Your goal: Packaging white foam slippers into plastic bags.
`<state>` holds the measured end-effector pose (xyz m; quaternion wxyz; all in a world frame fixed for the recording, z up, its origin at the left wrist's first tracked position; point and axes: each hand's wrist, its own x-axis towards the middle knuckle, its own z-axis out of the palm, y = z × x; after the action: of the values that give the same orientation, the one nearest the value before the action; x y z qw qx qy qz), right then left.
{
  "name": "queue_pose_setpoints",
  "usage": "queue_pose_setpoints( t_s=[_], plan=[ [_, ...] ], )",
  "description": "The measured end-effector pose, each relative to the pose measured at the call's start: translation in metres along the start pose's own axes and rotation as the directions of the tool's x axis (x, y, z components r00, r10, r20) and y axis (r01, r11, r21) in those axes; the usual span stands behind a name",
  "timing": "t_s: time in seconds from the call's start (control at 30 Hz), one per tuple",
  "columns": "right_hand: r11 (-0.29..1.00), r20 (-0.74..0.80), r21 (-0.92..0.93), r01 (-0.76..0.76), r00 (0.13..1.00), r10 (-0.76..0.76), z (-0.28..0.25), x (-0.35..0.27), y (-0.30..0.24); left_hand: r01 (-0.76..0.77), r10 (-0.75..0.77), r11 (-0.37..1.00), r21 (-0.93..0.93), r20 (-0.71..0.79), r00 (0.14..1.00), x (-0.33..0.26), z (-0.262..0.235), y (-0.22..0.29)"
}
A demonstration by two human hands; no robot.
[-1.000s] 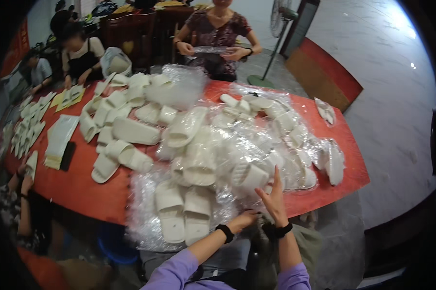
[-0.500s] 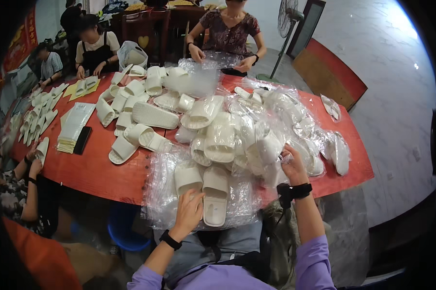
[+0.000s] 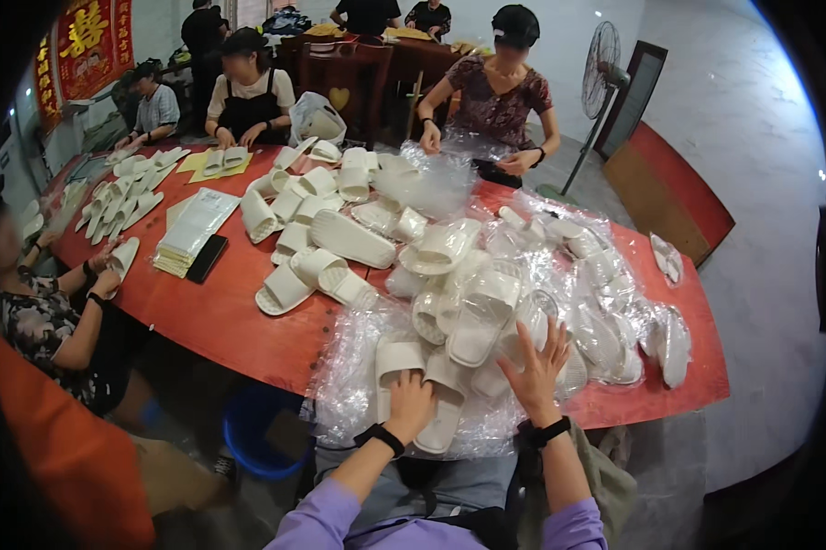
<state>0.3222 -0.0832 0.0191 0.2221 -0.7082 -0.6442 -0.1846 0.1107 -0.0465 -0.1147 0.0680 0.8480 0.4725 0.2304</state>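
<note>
A pair of white slippers lies in front of me on a stack of clear plastic bags (image 3: 349, 403), the left slipper (image 3: 397, 355) beside the right slipper (image 3: 438, 426). My left hand (image 3: 411, 405) is over this pair, its fingers closed at the inner edges of the two straps, fingertips partly hidden. My right hand (image 3: 538, 374) is open with fingers spread, holding nothing. It hovers by the near edge of the pile, close to plastic-wrapped slippers. A bagged slipper pair (image 3: 486, 307) rests on the pile just beyond both hands.
Unwrapped slippers (image 3: 350, 238) heap on the red table (image 3: 220, 344), left of the wrapped ones (image 3: 605, 344). Packets (image 3: 197, 225) and a black flat object (image 3: 207, 259) lie farther left. A blue bin (image 3: 262, 440) stands below the edge. Co-workers sit around the table; one opposite handles plastic (image 3: 449, 179).
My right hand has let go of the bagged slippers and spread its fingers. My left hand has moved farther onto the slipper pair. The whole view has swung left.
</note>
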Motion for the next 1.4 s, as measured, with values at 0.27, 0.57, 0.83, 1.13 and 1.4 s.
queue_pose_setpoints(
  t_s=[0.27, 0.57, 0.83, 1.13, 1.4],
  plan=[
    [0.949, 0.118, 0.307, -0.076, 0.992, 0.042, 0.025, -0.045, 0.01, 0.045, -0.058, 0.96, -0.275, -0.041, 0.997, 0.015, -0.002, -0.001],
    [0.915, 0.221, 0.337, -0.223, 0.963, 0.154, 0.06, -0.074, 0.023, -0.092, 0.091, 0.996, -0.018, -0.024, 0.996, 0.018, -0.054, 0.013],
    [0.952, 0.218, 0.171, -0.253, 0.952, 0.213, 0.055, -0.075, 0.023, -0.126, 0.137, 0.989, 0.082, -0.139, 0.981, 0.011, -0.183, -0.087],
    [0.955, 0.28, 0.187, -0.23, 0.944, 0.173, 0.028, -0.061, 0.0, 0.027, 0.059, 0.935, 0.353, -0.232, 0.971, 0.033, -0.189, -0.243],
    [0.919, 0.349, 0.232, -0.318, 0.909, 0.226, 0.014, -0.051, -0.033, -0.217, 0.208, 0.947, -0.239, -0.059, 0.976, -0.012, -0.147, -0.038]
  ],
)
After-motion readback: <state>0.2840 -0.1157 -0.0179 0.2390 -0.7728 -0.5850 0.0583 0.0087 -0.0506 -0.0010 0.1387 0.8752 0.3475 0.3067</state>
